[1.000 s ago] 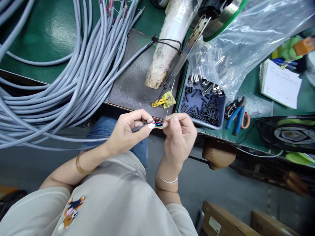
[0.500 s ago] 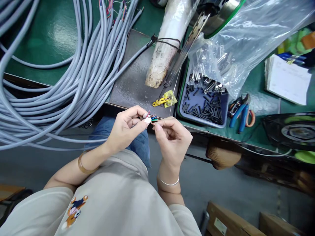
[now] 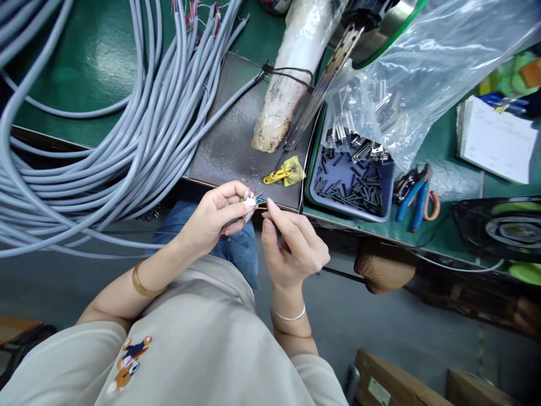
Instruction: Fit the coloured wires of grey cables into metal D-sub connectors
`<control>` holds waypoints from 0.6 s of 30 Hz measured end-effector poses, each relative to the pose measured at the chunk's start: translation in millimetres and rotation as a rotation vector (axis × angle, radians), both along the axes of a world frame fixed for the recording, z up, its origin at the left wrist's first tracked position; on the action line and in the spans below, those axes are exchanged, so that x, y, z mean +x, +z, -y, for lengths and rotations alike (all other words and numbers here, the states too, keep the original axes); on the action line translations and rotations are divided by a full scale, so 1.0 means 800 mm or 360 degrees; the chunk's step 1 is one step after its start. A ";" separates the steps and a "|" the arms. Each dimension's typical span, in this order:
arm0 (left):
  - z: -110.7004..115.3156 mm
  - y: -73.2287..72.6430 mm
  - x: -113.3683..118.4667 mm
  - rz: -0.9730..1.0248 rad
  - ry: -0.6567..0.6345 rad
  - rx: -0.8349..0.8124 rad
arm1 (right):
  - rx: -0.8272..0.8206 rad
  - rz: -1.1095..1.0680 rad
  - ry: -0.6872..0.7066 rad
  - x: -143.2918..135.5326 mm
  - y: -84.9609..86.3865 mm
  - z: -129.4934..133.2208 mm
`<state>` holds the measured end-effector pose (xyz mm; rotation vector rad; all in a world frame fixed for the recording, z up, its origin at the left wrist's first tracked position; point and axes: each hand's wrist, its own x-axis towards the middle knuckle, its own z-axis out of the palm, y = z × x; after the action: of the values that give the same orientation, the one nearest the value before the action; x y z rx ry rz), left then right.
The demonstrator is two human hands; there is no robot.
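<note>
Thin coloured wires [image 3: 260,199], among them red, blue and green ones, stick out from between the thumb and fingers of my left hand [image 3: 211,217], which is closed in a pinch around them. What they join to is hidden by the hand. My right hand [image 3: 296,242] is just right of the wire ends. Its index fingertip is at the wires, perhaps touching, while the thumb is held apart and lower. I see nothing between them. Beyond both hands, a small yellow tool [image 3: 276,175] rests on a yellow sponge piece [image 3: 295,171] on the dark mat [image 3: 228,135].
A large bundle of grey cables [image 3: 139,163] fills the left. A wrapped cylinder [image 3: 287,79] leans over the mat. Right of it stand a blue tray [image 3: 387,203] of small black pieces, a plastic bag [image 3: 448,62], pliers [image 3: 416,203] and a paper pad [image 3: 494,141]. Cardboard boxes [image 3: 393,378] are below.
My right thumb and index finger have parted from their pinch on the wires, and the index finger has straightened. My left hand has shifted slightly, still gripping the wires.
</note>
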<state>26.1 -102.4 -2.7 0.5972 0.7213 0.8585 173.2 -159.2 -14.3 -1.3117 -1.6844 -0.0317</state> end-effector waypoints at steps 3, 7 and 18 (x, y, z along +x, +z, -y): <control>0.000 0.000 -0.001 0.0014 0.0004 -0.0016 | -0.0014 0.0016 0.0038 -0.001 -0.001 0.000; -0.001 0.000 -0.003 0.0023 -0.0007 -0.0034 | -0.0046 -0.0063 0.0077 0.000 0.000 -0.001; -0.007 -0.015 -0.010 0.0216 -0.0124 0.0028 | 0.0091 0.0366 0.0383 -0.001 0.009 -0.005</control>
<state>17.8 -96.9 -14.6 0.5733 0.5645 0.8257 172.2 -155.5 -7.4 -1.0876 -2.0128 -0.0911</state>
